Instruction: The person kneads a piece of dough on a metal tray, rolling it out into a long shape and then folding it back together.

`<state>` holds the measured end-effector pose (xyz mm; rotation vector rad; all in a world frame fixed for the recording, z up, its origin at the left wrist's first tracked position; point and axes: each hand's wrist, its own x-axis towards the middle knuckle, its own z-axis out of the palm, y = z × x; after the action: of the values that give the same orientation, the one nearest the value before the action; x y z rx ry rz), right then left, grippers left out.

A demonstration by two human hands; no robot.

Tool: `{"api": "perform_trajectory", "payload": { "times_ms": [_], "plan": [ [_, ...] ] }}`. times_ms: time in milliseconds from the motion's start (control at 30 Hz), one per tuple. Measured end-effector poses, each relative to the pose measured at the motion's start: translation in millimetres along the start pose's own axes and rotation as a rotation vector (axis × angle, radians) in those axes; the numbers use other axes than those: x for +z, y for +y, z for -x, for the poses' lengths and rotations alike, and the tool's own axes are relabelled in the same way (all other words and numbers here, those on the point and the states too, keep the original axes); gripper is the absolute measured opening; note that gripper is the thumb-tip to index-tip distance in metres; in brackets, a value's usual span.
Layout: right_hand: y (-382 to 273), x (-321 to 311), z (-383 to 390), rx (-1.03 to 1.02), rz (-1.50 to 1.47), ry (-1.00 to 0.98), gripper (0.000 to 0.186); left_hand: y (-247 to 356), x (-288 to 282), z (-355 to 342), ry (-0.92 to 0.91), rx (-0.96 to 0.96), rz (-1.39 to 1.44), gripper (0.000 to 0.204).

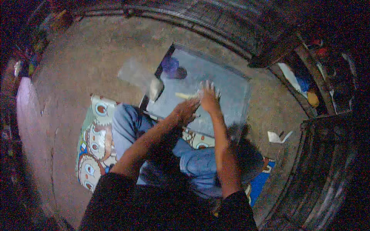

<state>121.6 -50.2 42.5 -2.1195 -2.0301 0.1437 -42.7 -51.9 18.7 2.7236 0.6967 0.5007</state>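
A grey board [225, 115] with a dark rim lies before my crossed legs. My left hand [188, 108] reaches onto its middle; its fingers are blurred, so I cannot make out what they hold. Just right of it my right hand [209, 94] lies over the board with fingers spread and pale at the tips. A pale yellow strip [180, 94] lies beside my hands, partly hidden. Toward the upper left of the board are a purple item [169, 65], a dark round item [181, 72] and a whitish bundle [155, 89].
A clear plastic sheet [131, 72] lies left of the board. I sit on a cartoon-printed mat [92, 158]. A folded white paper [279, 136] lies at the right. Dark wooden framework with cloths [300, 82] lines the upper right.
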Motion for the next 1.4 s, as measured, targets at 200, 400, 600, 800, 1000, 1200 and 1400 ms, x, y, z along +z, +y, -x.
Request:
{"api": "perform_trajectory", "payload": {
  "times_ms": [200,400,600,800,1000,1200,1400],
  "plan": [
    [15,33,47,-0.003,0.122,-0.105,0.067,20,-54,-14,-0.721,-0.169,0.111,0.058],
    [-1,20,75,-0.011,0.17,0.011,0.071,-26,-16,-36,-0.11,-0.235,0.154,0.047],
    [-14,8,94,0.043,0.21,-0.271,0.051,-49,75,-33,-0.229,-0.088,-0.237,0.058],
    [-15,-13,117,0.12,0.028,-0.378,0.041,-11,45,-1,-0.267,-0.02,-0.079,0.063],
    [2,-20,118,0.22,-0.221,-0.187,0.038,-13,78,21,-0.217,0.048,-0.285,0.071],
    [-12,-4,117,0.022,-0.107,0.013,0.044,2,61,27,-0.463,0.008,-0.282,0.077],
    [-5,-6,129,-0.018,0.082,-0.009,0.041,64,-12,28,-0.542,0.0,-0.15,0.065]
  ]
}}
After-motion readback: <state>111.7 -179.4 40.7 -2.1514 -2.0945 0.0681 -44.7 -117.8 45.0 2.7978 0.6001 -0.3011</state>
